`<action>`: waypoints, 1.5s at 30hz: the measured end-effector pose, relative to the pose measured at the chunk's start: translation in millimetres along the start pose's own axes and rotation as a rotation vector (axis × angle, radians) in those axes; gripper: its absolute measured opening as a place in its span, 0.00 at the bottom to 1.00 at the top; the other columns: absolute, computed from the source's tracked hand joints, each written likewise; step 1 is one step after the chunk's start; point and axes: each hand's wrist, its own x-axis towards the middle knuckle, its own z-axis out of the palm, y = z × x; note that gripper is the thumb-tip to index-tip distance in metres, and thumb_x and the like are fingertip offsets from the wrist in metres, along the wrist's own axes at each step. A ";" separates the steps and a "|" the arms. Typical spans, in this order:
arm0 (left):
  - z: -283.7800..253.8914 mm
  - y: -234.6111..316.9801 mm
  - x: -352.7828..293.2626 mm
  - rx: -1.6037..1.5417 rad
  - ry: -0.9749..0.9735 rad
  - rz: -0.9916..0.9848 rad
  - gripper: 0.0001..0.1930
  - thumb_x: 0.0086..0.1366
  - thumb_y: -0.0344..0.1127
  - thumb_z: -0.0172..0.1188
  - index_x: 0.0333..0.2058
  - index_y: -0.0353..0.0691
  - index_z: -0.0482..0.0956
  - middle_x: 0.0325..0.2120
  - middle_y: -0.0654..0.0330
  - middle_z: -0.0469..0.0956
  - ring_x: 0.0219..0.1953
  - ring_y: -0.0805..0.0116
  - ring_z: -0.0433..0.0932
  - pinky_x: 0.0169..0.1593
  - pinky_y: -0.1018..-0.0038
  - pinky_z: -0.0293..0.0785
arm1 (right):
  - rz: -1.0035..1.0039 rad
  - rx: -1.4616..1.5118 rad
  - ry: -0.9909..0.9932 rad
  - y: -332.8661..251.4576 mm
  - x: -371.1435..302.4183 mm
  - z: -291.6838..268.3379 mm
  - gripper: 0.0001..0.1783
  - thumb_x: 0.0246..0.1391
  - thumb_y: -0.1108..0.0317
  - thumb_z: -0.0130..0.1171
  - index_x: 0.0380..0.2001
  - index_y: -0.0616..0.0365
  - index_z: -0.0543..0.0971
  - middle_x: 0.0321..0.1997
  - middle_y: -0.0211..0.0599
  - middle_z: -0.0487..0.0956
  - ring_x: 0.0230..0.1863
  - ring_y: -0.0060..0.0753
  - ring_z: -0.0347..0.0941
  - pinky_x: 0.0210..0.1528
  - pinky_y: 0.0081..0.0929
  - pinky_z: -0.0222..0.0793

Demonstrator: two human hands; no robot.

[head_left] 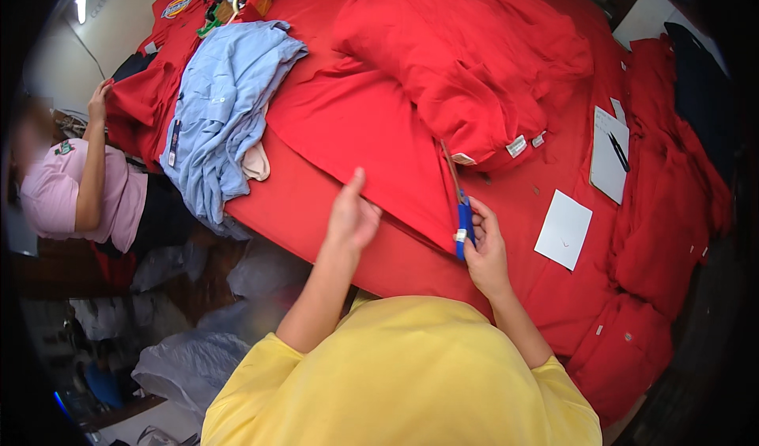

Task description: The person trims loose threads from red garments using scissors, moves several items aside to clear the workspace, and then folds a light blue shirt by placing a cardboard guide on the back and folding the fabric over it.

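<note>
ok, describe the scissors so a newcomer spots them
On the red-covered table, find the big heap of red cloth at the picture's top. Just below it, the person's right hand grips the scissors, blades pointing forward. Their bright blue handles set them apart from the surrounding red fabric.

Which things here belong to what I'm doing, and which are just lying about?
In use, it seems:
Blue-handled tool, likely scissors, in your right hand
Spread red cloth near your open left hand

Apparently just lying about:
Light-blue garment
White sheet
Notepad
Plastic bags
</note>
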 end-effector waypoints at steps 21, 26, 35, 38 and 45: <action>-94.4 186.6 144.4 -0.140 0.110 0.316 0.26 0.73 0.50 0.39 0.58 0.35 0.63 0.61 0.52 0.64 0.64 0.57 0.62 0.68 0.59 0.55 | -0.135 -0.566 -0.069 -11.8 5.1 -9.3 0.30 0.47 0.82 0.49 0.57 0.60 0.68 0.48 0.47 0.73 0.45 0.44 0.72 0.52 0.33 0.67; -75.7 186.3 149.5 -0.060 0.164 0.319 0.20 0.72 0.42 0.45 0.55 0.33 0.67 0.56 0.49 0.71 0.60 0.56 0.68 0.65 0.60 0.62 | -0.121 -0.601 -0.033 -13.8 4.6 -6.7 0.29 0.47 0.82 0.50 0.57 0.60 0.69 0.47 0.45 0.73 0.44 0.41 0.71 0.52 0.32 0.67; -55.0 174.3 109.0 0.281 -0.113 0.379 0.14 0.65 0.25 0.54 0.49 0.40 0.74 0.45 0.62 0.79 0.47 0.69 0.77 0.53 0.70 0.70 | -0.302 -0.630 -0.030 -66.6 36.3 40.2 0.28 0.50 0.76 0.58 0.57 0.60 0.69 0.44 0.45 0.74 0.41 0.40 0.75 0.44 0.32 0.71; -45.5 176.7 94.9 0.293 -0.067 0.295 0.14 0.65 0.26 0.54 0.49 0.40 0.74 0.43 0.63 0.79 0.46 0.70 0.77 0.52 0.69 0.71 | -0.435 -0.579 -0.138 -77.2 66.8 82.7 0.30 0.49 0.73 0.61 0.58 0.59 0.69 0.42 0.45 0.74 0.39 0.40 0.75 0.44 0.33 0.71; -47.1 177.4 92.7 0.216 -0.173 0.262 0.09 0.66 0.27 0.54 0.43 0.37 0.77 0.40 0.62 0.80 0.43 0.73 0.78 0.47 0.76 0.71 | -0.396 -0.488 -0.226 -61.0 131.0 172.9 0.30 0.52 0.72 0.62 0.59 0.58 0.68 0.35 0.40 0.73 0.31 0.30 0.73 0.36 0.28 0.71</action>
